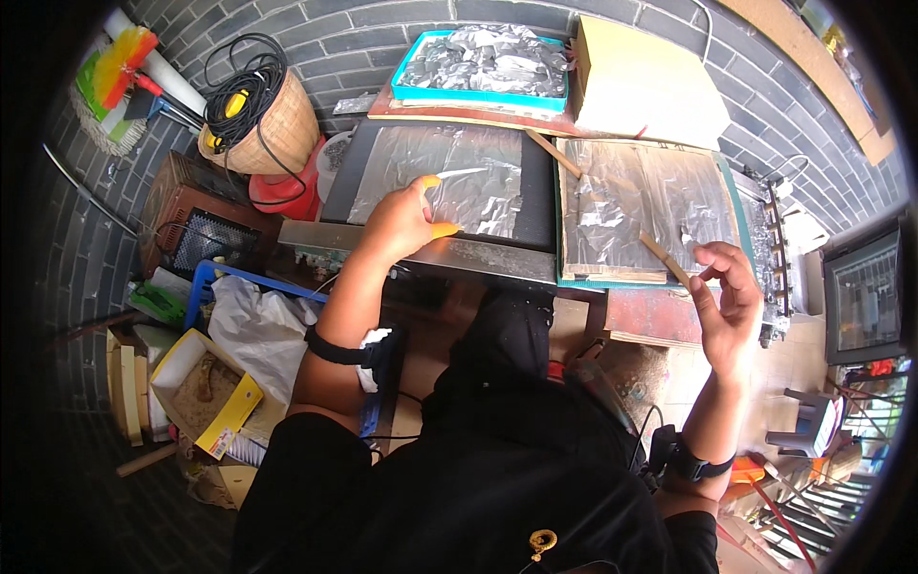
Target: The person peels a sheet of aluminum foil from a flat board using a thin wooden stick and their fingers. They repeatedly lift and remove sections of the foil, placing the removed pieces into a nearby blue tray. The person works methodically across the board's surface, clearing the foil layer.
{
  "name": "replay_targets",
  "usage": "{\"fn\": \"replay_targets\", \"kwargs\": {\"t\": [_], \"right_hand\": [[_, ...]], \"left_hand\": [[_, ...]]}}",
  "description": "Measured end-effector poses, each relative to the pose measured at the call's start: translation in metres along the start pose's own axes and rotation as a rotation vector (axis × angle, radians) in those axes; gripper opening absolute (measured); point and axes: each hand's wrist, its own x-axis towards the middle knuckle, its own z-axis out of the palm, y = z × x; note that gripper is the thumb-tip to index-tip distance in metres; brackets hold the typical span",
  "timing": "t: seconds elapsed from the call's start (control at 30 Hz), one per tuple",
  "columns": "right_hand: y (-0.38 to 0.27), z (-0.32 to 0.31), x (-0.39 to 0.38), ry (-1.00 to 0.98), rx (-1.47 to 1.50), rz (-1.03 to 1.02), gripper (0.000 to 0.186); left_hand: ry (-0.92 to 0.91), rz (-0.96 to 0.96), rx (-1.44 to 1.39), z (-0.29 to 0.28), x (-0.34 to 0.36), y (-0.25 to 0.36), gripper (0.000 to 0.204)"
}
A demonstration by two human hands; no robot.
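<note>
My left hand (404,222) is over a thin silvery foil sheet (382,172) lying on a dark flat board (537,191). Yellow covers sit on its thumb and a fingertip, which are spread apart with nothing visible between them. Whether they touch the foil I cannot tell. In my right hand (732,301) a thin flat wooden stick (662,256) is pinched, its far end over a stack of brownish sheets (571,225) topped with wrinkled foil (660,196). Another wooden stick (555,156) rests slanted between the dark board and the stack.
Behind the board, a turquoise tray (406,81) of crumpled foil stands beside a pale yellow box (650,86). To the left are a basket (292,134) with coiled black cable, a red bucket (287,198) and a yellow-edged carton (234,421). A metal bar (421,247) edges the worktop.
</note>
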Motion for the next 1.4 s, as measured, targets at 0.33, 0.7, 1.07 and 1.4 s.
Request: {"fn": "replay_targets", "kwargs": {"t": [0.33,0.7,1.07,1.4], "right_hand": [[0.007,-0.005,-0.008,0.029,0.004,0.022,0.033],[0.011,-0.002,0.010,0.138,-0.425,0.141,0.025],[0.041,-0.042,0.043,-0.174,-0.626,0.441,0.024],[0.060,-0.023,0.053,-0.207,-0.716,0.328,0.020]], "left_hand": [[0.035,-0.047,0.097,0.002,0.002,0.003,0.070],[-0.303,-0.082,-0.680,0.049,0.030,0.038,0.019],[-0.175,0.095,-0.741,0.049,0.015,0.097,0.019],[-0.166,0.142,-0.839,0.052,-0.003,0.107,0.023]]}}
